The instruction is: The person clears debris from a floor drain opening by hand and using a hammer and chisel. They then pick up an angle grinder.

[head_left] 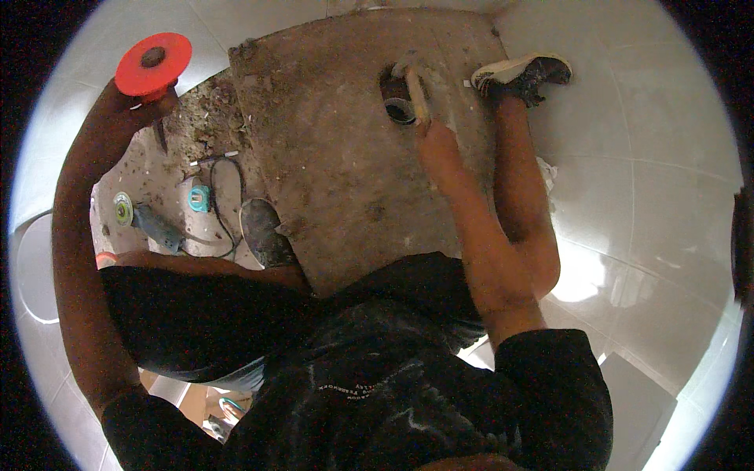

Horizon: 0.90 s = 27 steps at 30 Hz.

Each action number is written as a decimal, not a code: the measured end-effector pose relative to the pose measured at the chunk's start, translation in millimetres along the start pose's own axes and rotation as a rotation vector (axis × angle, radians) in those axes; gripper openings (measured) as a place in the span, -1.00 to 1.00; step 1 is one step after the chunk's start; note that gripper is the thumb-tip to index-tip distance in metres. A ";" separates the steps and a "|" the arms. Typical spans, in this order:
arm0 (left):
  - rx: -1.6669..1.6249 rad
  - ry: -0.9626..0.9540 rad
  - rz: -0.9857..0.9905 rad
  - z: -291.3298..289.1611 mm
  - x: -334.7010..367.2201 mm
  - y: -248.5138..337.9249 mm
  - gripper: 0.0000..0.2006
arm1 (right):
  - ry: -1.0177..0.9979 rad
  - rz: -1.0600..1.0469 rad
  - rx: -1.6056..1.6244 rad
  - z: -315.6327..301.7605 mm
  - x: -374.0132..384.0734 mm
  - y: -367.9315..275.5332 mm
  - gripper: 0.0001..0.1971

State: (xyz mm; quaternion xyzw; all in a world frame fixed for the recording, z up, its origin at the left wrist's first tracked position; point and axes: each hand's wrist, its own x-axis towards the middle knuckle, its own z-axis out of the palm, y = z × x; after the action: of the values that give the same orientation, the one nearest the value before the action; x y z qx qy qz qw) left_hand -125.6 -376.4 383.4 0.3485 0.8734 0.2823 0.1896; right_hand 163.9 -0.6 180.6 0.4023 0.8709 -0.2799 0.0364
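Observation:
My left hand (129, 110) is raised at the upper left, closed around a chisel-like tool with a round red guard (153, 61); its dark tip points down. My right hand (440, 151) reaches forward onto a rough grey concrete slab (330, 180). It grips a pale wooden handle (417, 93) that lies beside a round hole with a pipe end (399, 108). My right shoe (522, 74) rests at the slab's far right edge, just right of the hole.
Left of the slab lies a rubble-strewn floor (196, 125) with an angle grinder (153, 225), its black cable (226, 206), a teal tape measure (199, 198) and my left shoe (265, 233). White glossy tiles (652, 196) cover the right side. A white curved fixture (31, 271) sits at far left.

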 end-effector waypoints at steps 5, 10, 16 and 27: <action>-0.223 -0.165 -0.061 0.0 10.9 -14.2 -0.56 | -0.067 -0.114 -0.041 20.1 8.9 1.3 -0.61; -0.114 -0.056 -0.068 -7.2 0.9 -20.3 -0.57 | 0.094 -0.097 0.089 -9.3 -5.3 -33.9 -0.60; -0.210 -0.115 -0.052 -2.8 11.3 -14.4 -0.57 | 0.048 -0.161 -0.036 33.8 20.6 15.7 -0.63; -0.221 -0.123 -0.110 -4.6 11.0 -8.8 -0.54 | -0.053 -0.179 -0.116 -8.6 2.9 -31.4 -0.65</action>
State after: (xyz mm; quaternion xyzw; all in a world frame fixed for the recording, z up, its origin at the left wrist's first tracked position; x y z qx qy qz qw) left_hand -140.0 -375.5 379.9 0.2940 0.8416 0.3438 0.2952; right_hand 140.7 -10.5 201.4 0.3126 0.9168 -0.2418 0.0575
